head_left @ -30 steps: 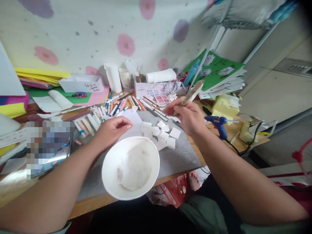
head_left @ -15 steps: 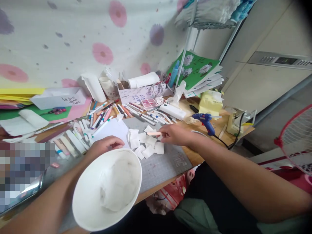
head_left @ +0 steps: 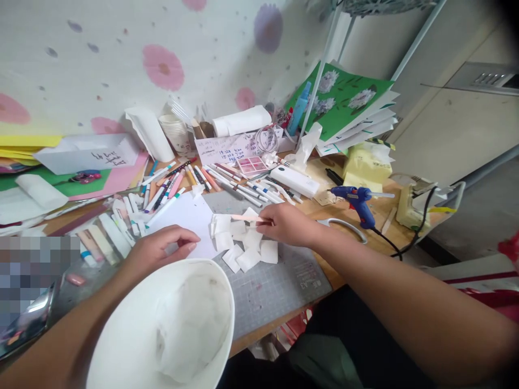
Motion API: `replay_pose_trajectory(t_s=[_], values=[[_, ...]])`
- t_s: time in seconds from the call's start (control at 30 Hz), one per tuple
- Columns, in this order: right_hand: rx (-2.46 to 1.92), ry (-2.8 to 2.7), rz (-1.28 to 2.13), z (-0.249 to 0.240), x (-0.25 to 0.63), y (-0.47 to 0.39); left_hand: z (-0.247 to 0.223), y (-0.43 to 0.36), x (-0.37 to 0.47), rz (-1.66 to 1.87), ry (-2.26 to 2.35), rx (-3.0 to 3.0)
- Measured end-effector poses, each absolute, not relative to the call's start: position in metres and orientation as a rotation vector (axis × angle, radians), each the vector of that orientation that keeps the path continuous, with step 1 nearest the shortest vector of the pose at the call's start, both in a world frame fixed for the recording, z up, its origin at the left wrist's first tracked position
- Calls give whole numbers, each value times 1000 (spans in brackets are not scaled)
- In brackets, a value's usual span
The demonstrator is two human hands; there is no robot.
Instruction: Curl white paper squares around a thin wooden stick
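My right hand point(head_left: 284, 224) is closed on a thin pale stick point(head_left: 245, 218), whose tip points left over small white paper squares point(head_left: 247, 256). These squares lie spread and overlapping on a grey cutting mat point(head_left: 279, 286). My left hand point(head_left: 164, 246) rests at the edge of a white sheet point(head_left: 182, 216), its thumb and fingers apart with nothing between them. Close in front of me, a large white bowl point(head_left: 133, 324) is tilted beside my left wrist, with thin whitish material point(head_left: 194, 329) inside. What supports the bowl is hidden.
Many markers point(head_left: 174, 186) lie behind the white sheet. A white power bank point(head_left: 295, 181), scissors point(head_left: 344, 224) and a blue glue gun point(head_left: 357, 202) with a black cable are at the right. A phone point(head_left: 32, 313) lies at the left edge.
The camera view has shifted and the bowl appears lower and larger. My left thumb now shows apart from the fingers. The stick in my right hand reaches further left over the squares.
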State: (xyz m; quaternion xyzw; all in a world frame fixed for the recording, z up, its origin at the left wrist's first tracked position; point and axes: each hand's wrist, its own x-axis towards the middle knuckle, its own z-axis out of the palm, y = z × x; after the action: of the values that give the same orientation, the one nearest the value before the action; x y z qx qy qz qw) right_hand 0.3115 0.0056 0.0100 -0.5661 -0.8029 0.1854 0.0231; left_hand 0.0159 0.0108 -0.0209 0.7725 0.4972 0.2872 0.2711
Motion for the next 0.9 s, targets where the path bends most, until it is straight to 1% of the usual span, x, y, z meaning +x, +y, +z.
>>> replay_pose_trajectory(t_s=[0.23, 0.3, 0.4, 0.47, 0.9], values=[[-1729, -2340, 500, 13, 305, 0, -17, 7, 18, 752, 1346, 2051], [-1631, -2412, 533, 13, 305, -6, -16, 7, 18, 739, 1362, 2051], [-1421, -2610, 677, 14, 301, -17, -15, 7, 17, 728, 1357, 2042], [-1385, -2679, 711, 14, 298, -23, -15, 7, 18, 732, 1348, 2033], [-1714, -2634, 598, 3, 287, -29, -13, 7, 18, 762, 1346, 2035]])
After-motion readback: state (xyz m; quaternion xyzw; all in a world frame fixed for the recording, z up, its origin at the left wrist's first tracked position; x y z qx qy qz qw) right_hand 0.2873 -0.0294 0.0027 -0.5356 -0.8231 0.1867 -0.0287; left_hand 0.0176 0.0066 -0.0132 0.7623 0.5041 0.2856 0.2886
